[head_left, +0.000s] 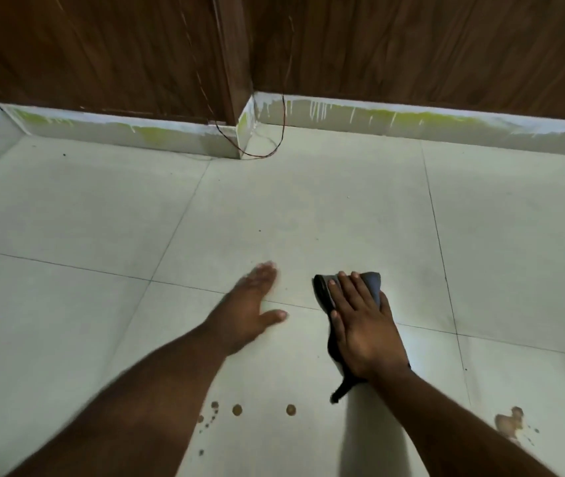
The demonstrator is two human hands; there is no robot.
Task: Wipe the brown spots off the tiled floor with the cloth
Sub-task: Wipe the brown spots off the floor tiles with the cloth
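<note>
Two hands on the floor (pixel 308 208), one cloth (pixel 372 282).

Right hand (pixel 365 325) presses flat on the dark cloth; left hand (pixel 251 304) rests beside it, fingers spread, holding nothing. Three round brown spots (pixel 237 410) nearer than the cloth, a bigger stain (pixel 510 423) to its right. Thin wire (pixel 274 146) by the wall beyond.

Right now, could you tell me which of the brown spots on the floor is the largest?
The irregular brown blotch at lower right, outside the right forearm, is the largest. The others are small round drops between the two forearms, nearer the left one.
</note>
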